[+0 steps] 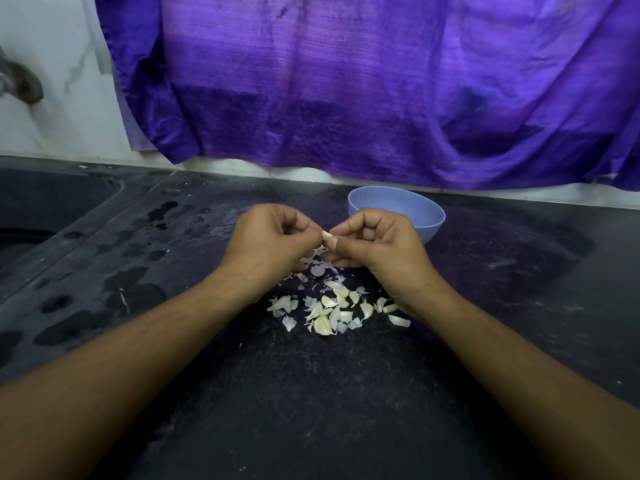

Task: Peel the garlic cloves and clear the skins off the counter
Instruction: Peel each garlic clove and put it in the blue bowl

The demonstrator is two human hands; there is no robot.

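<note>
at the frame's centre the left hand [273, 237] and right hand [374, 237] pinch one small pale garlic clove [326, 235] between curled fingers, mid-peel i'd say, while loose cloves and papery white skins [329, 306] litter the dark speckled desk [277, 393] below, uncleared.

Purple cloth [346, 91] over white wall [52, 64], dark wet counter [311, 393]

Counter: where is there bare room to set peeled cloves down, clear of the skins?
Bare counter lies between the forearms below the pile, and right of the bowl. Crowded under the left hand and right hand, where skins and cloves spread. Left, toward the sink, it is wet.
</note>
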